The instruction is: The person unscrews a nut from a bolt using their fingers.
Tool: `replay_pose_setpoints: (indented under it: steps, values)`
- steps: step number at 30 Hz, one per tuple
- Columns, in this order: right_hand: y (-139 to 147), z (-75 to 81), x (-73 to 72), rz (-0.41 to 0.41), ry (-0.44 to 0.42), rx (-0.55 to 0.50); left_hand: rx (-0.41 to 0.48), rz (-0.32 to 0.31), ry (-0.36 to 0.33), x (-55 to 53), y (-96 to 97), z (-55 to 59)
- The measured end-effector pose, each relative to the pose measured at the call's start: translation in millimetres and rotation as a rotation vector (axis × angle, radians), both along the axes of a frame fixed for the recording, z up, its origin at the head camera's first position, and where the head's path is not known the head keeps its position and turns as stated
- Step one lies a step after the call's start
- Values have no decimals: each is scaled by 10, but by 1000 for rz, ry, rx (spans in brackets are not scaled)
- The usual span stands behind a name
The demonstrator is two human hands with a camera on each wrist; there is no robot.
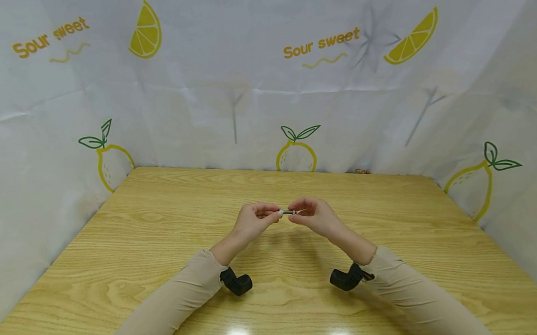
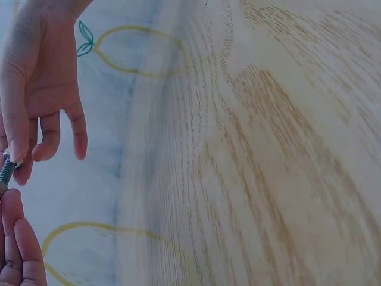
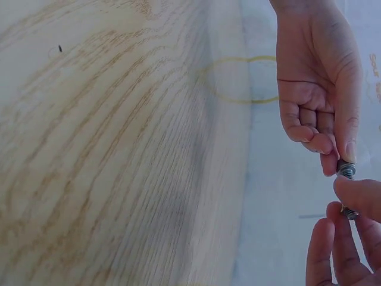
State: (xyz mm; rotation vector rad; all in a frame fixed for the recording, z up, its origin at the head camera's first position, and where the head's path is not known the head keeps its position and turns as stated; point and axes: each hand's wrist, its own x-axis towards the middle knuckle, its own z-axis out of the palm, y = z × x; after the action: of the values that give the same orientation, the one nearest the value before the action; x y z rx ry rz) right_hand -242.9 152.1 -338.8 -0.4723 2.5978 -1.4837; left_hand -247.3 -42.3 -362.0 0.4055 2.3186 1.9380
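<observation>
A small metal bolt [image 1: 288, 212] with a threaded shank spans the gap between both hands, held roughly level above the table. My left hand [image 1: 255, 221] pinches one end between thumb and fingers, where a pale silver piece shows at the fingertips. At the opposite end, my right hand [image 1: 319, 218] pinches with thumb and forefinger by a ring-like metal part. In the left wrist view the bolt's threads [image 2: 7, 173] show at the frame's edge. The right wrist view shows the bolt [image 3: 348, 173] partly hidden behind the left thumb [image 3: 360, 196].
Beneath the hands lies a wood-grain table [image 1: 161, 213]. A white cloth [image 1: 193, 126] printed with lemons hangs behind the table and along its sides. Black wrist cameras [image 1: 237, 283] sit at both sleeve cuffs.
</observation>
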Motion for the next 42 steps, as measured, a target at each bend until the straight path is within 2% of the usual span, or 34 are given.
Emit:
replay_pose_setpoints:
  steps: [8, 15, 19, 26, 32, 36, 42]
  values:
    - [-2, 21, 3, 14, -53, 44, -10, 6, -3, 4, 1, 0]
    - [-13, 24, 19, -18, -17, 10, -9, 4, 5, 10, -6, 2]
    - [-8, 16, 19, -9, -8, -15, -7, -1, 3, -1, -1, -3]
    - [11, 17, 12, 17, -43, 36, -11, 3, -6, -6, 5, -11]
    - [-1, 4, 6, -15, -12, 0, -2, 1, 2, 2, 4, -3]
    - [1, -11, 8, -7, -8, -23, 6, -3, -2, 1, 6, -6]
    - [11, 6, 8, 14, -29, 21, 0, 3, -1, 1, 3, -6]
